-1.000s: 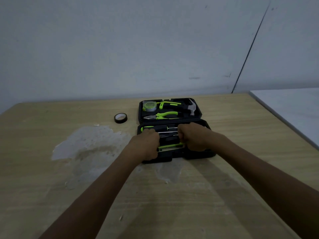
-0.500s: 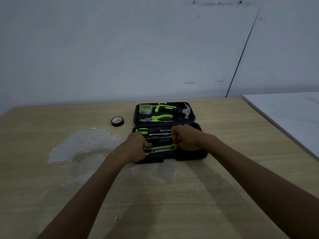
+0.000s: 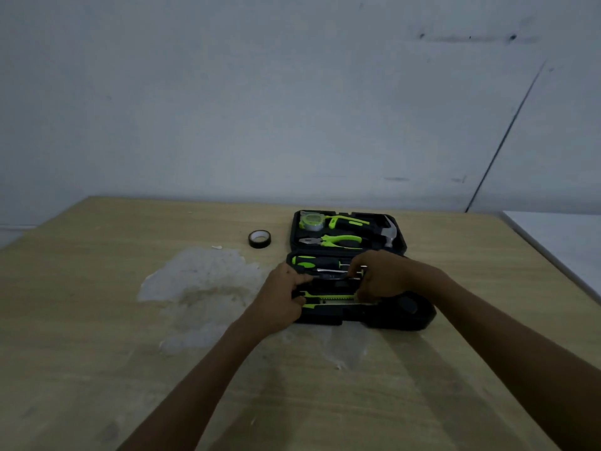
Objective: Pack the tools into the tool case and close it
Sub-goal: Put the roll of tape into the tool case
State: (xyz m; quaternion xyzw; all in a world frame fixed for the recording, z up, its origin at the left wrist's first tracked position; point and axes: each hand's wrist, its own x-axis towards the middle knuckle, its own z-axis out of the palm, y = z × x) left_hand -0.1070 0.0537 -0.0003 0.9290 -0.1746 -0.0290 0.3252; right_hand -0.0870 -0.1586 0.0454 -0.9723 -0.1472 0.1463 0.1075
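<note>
A black tool case (image 3: 419, 315) lies open on the wooden table. Its far half holds a tape measure (image 3: 311, 221), a hammer (image 3: 387, 230) and green-handled pliers (image 3: 338, 241). The near half holds green-and-black screwdrivers (image 3: 317, 263) and a green utility knife (image 3: 328, 299). My left hand (image 3: 281, 296) has its fingers curled at the left end of a dark tool in the near half. My right hand (image 3: 380, 276) curls its fingers over the right end of the same row. What exactly each hand grips is hidden in the dim light.
A roll of black tape (image 3: 259, 239) lies on the table (image 3: 97, 320) left of the case. A pale worn patch (image 3: 201, 278) spreads on the wood to the left. A white surface (image 3: 566, 242) borders the table on the right. A grey wall stands behind.
The view has tilted up and shifted, so the case sits further right. Both hands stay on the near half; my fingers have spread slightly along the tool row.
</note>
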